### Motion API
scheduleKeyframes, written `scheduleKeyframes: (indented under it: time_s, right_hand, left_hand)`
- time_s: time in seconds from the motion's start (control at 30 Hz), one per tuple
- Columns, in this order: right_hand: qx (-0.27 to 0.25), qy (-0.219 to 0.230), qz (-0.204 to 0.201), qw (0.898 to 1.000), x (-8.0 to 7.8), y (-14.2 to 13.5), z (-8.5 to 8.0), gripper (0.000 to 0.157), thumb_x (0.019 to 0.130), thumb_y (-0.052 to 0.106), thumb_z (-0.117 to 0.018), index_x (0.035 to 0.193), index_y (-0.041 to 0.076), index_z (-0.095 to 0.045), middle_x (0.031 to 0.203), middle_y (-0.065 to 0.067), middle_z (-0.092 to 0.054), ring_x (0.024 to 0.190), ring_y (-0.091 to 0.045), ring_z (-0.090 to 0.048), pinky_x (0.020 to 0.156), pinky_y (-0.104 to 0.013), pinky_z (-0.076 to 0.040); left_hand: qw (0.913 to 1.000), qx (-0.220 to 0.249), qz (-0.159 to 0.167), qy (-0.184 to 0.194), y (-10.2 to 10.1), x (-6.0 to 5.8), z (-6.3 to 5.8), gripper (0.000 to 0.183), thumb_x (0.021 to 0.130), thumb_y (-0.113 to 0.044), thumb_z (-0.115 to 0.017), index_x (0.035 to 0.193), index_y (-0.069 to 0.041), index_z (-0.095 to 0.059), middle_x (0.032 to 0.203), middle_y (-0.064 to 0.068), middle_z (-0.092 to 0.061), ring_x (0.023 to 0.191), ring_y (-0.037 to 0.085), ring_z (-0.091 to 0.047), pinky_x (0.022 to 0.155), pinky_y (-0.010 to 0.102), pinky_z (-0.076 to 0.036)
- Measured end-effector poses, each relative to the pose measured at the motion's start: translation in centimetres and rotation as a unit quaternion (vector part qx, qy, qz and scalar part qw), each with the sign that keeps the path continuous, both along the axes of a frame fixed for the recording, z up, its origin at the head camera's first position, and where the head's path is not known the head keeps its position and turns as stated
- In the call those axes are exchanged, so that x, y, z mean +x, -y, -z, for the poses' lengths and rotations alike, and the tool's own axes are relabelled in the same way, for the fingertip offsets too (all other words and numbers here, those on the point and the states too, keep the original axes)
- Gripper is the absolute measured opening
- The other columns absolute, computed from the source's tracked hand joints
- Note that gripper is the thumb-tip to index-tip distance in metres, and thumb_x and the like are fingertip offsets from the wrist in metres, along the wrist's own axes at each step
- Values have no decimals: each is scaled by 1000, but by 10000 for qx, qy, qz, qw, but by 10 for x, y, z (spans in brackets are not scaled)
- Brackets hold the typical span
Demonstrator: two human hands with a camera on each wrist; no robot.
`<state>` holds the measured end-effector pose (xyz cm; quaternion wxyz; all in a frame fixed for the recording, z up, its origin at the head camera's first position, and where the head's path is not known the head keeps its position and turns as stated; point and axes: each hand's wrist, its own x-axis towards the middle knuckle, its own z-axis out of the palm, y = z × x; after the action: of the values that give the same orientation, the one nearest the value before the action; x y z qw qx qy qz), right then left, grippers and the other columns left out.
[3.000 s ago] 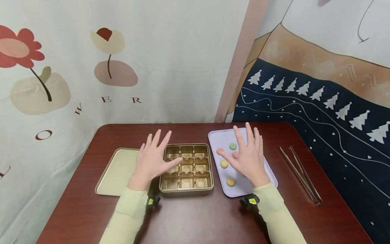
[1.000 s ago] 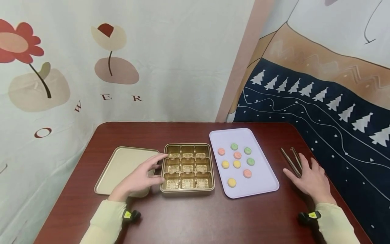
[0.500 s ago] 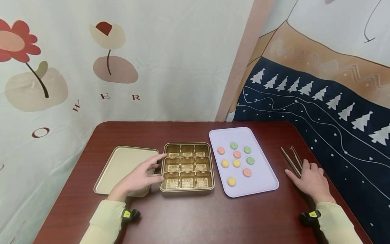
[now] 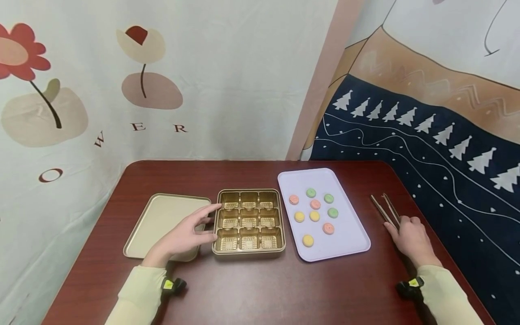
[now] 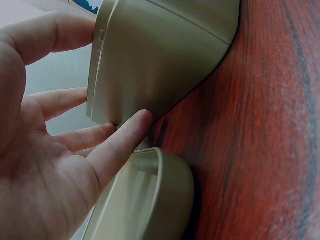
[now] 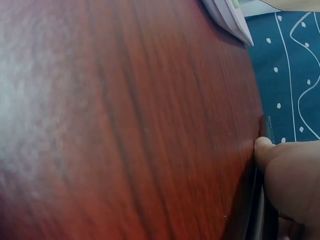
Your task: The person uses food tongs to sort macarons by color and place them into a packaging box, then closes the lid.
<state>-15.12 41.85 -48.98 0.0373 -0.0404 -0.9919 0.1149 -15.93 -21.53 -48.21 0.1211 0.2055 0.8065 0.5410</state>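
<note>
Right fingers (image 4: 406, 221) apparently round tongs (image 4: 381, 209)

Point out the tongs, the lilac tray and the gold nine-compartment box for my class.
Tongs (image 4: 382, 211): head view, midway along one prong.
Lilac tray (image 4: 345, 237): head view, bare surface toward the near edge.
Gold nine-compartment box (image 4: 249, 252): head view, middle of its near rim.

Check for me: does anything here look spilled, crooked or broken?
Nothing looks spilled or broken. The lilac tray sits slightly askew to the far edge of the table, unlike the squarer gold nine-compartment box, and its macarons lie scattered, not in rows.
</note>
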Motion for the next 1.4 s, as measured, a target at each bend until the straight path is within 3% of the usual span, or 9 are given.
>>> scheduleKeyframes:
  time_s: [0.27,0.47,0.9,1.17,1.4]
  right_hand:
    - [178,15,-95,9998,-1,4,-1,41,105,23,-60,97,-16,-50,88,-32,-48,72,-40,-52,65,-61,-55]
    - [242,42,-213,9995,-2,4,0,36,105,18,-57,95,-15,-48,87,-32,-47,69,-39,-52,60,-59,-55]
    - [328,-20,-501,9982,2,4,3,36,107,17,-55,114,-17,-46,94,-32,-47,73,-38,-51,59,-58,-56]
    - [44,154,-745,9971,8,15,-10,50,109,23,-54,138,-15,-38,109,-29,-44,73,-31,-56,67,-57,-60]
    - [126,35,-1013,9948,10,33,-23,52,108,25,-57,141,-10,-39,116,-27,-44,71,-28,-58,65,-57,-60]
  left_hand:
    - [9999,-91,13,-47,0,0,1,85,90,-6,-79,163,-8,-36,168,28,-26,140,61,-41,107,53,-56]
    - [9999,-122,-9,-62,1,0,0,85,90,-6,-80,162,-8,-37,167,28,-26,140,61,-42,106,52,-57]
    - [9999,-155,1,-54,0,-1,-1,84,91,-6,-79,163,-5,-35,167,29,-25,139,62,-42,106,55,-56]
    - [9999,-114,31,-67,1,-2,0,83,91,-5,-79,162,-6,-36,167,28,-25,139,61,-42,105,55,-57]
    - [9999,-116,49,-102,1,-1,0,83,91,-6,-79,162,-5,-36,167,29,-25,139,61,-43,105,53,-57]
